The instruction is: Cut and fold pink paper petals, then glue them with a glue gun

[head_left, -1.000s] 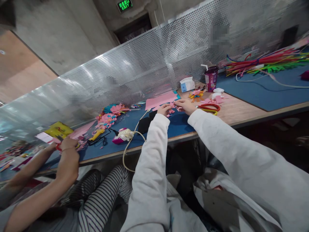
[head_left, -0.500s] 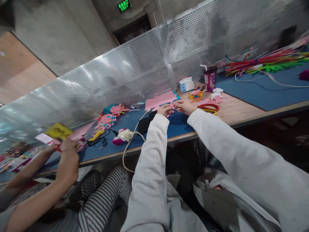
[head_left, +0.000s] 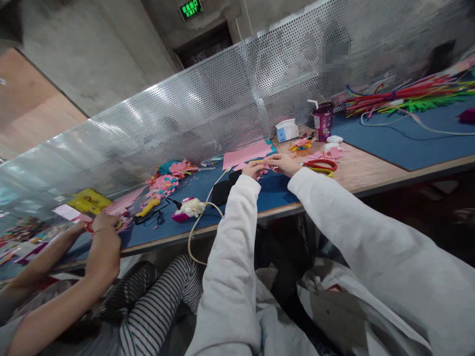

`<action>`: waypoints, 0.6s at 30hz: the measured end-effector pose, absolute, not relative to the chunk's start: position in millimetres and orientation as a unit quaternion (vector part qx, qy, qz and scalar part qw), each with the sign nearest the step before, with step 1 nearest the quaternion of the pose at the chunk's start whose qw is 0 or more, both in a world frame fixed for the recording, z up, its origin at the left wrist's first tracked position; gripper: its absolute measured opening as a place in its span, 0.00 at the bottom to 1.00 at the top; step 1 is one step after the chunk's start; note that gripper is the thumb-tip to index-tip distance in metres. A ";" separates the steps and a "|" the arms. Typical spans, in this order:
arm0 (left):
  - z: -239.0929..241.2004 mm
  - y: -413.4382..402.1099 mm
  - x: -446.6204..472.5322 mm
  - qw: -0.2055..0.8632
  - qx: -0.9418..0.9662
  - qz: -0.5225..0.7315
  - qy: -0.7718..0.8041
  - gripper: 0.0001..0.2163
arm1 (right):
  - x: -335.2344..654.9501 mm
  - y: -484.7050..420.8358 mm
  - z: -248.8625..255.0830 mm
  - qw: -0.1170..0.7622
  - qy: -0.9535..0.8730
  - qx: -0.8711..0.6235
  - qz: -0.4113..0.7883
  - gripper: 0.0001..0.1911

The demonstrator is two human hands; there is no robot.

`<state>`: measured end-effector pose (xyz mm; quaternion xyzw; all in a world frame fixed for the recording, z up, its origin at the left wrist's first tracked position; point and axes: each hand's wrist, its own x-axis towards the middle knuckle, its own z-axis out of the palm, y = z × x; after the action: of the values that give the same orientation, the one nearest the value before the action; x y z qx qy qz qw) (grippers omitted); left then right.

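My left hand and my right hand meet over the blue mat, both pinching a small pink paper piece between the fingertips. The piece is mostly hidden by the fingers. Small pink paper scraps lie on the mat just under the hands. A pink paper sheet lies flat just beyond them. Red-handled scissors rest on the wooden tabletop to the right of my right hand. Both my arms wear light grey sleeves.
A tissue box, a purple cup and a paper flower stand behind the scissors. Coloured pipe cleaners lie far right. A black phone and a glue gun sit left. A co-worker's hands work at the left by paper flowers.
My fingers shifted slightly on the pink piece; the hands stay in the same spot. The co-worker's hands moved a little.
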<state>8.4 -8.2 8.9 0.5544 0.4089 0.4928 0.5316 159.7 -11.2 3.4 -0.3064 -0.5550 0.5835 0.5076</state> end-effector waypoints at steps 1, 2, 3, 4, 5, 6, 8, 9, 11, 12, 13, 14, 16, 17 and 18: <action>8.3 -7.5 8.1 0.529 0.555 0.494 0.410 0.06 | 159.7 -10.4 2.9 0.508 -0.558 -0.308 0.580 0.16; 7.7 -6.9 7.9 0.526 0.556 0.494 0.412 0.06 | 159.7 -9.8 2.3 0.507 -0.560 -0.309 0.578 0.15; 7.3 -6.4 7.7 0.524 0.557 0.493 0.414 0.06 | 159.7 -9.2 1.8 0.508 -0.561 -0.311 0.575 0.15; 6.9 -6.1 7.5 0.522 0.559 0.493 0.416 0.06 | 159.8 -8.7 1.5 0.509 -0.562 -0.313 0.572 0.15; 6.7 -5.9 7.4 0.520 0.560 0.491 0.417 0.07 | 159.9 -8.4 1.3 0.510 -0.562 -0.314 0.570 0.14; 6.5 -5.8 7.2 0.520 0.562 0.490 0.417 0.07 | 160.0 -8.3 1.3 0.511 -0.562 -0.315 0.569 0.14; 6.3 -5.8 6.7 0.520 0.566 0.485 0.418 0.09 | 160.2 -8.4 1.6 0.512 -0.562 -0.316 0.568 0.14; 6.3 -5.9 6.5 0.519 0.568 0.483 0.418 0.09 | 160.3 -8.6 1.8 0.512 -0.562 -0.315 0.568 0.13; 6.5 -6.1 5.9 0.518 0.571 0.480 0.418 0.09 | 160.3 -8.9 2.2 0.512 -0.563 -0.313 0.568 0.14; 6.5 -6.1 5.7 0.517 0.572 0.478 0.419 0.09 | 160.3 -8.9 2.3 0.512 -0.564 -0.312 0.568 0.14; 6.5 -6.0 5.5 0.517 0.574 0.476 0.420 0.09 | 160.2 -8.7 2.2 0.513 -0.564 -0.311 0.568 0.14; 6.4 -5.9 5.3 0.517 0.575 0.475 0.420 0.09 | 160.1 -8.3 1.9 0.514 -0.563 -0.311 0.567 0.14; 5.9 -5.3 4.8 0.516 0.577 0.472 0.421 0.09 | 159.9 -7.2 1.1 0.515 -0.564 -0.312 0.564 0.15; 5.6 -4.9 4.5 0.515 0.578 0.471 0.423 0.08 | 159.7 -6.6 0.6 0.515 -0.567 -0.315 0.560 0.15; 5.3 -4.6 4.3 0.515 0.578 0.469 0.425 0.08 | 159.6 -6.3 0.3 0.515 -0.572 -0.317 0.555 0.14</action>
<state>4.3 -4.6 5.3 0.5782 0.4251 0.4692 0.5146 159.6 -6.3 0.3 -0.3173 -0.5716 0.5547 0.5147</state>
